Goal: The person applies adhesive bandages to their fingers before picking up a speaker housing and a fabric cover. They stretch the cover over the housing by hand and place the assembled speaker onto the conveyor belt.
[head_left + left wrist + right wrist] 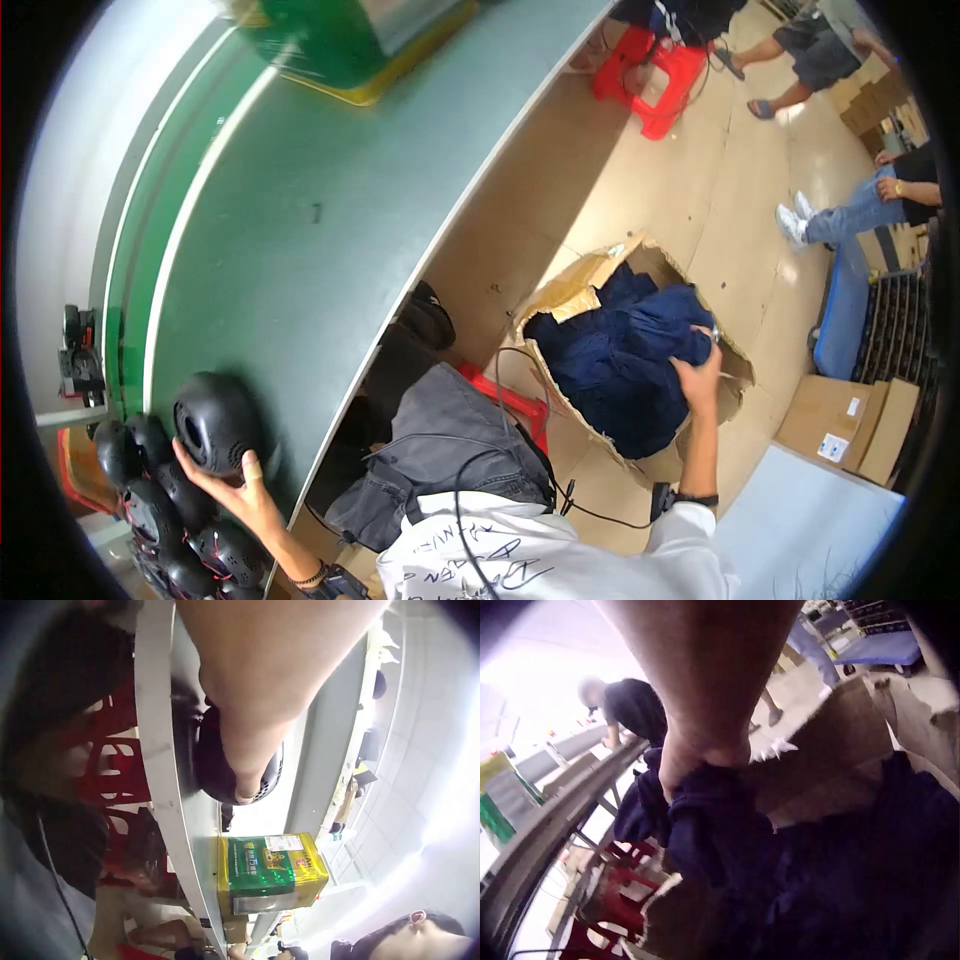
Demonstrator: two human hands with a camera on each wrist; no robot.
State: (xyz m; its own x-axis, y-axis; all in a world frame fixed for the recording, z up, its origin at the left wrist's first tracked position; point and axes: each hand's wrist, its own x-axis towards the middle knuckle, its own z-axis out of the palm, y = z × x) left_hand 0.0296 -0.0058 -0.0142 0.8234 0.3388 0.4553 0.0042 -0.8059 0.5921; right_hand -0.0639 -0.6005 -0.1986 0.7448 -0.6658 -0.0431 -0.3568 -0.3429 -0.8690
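Observation:
On the green-grey tabletop a rounded black plastic shell (226, 425) with vent holes stands at the near left end. My left hand (240, 497) holds it from below, thumb on one side and fingers on the other; the left wrist view shows the shell (214, 769) partly hidden behind the forearm. To the right, dark blue cloth (625, 350) fills a torn open cardboard box (575, 270) on the floor. My right hand (700, 375) grips a fold of that cloth at the box's right side. In the right wrist view the bunched cloth (712, 817) rises under the hand.
Several similar black shells (160, 510) are heaped past the table's left end. A green and yellow tin (274, 871) stands farther along the tabletop. Beside the table are a dark grey bag (450, 440), red stools (655, 80) and a closed carton (830, 425). Two people are on the far right.

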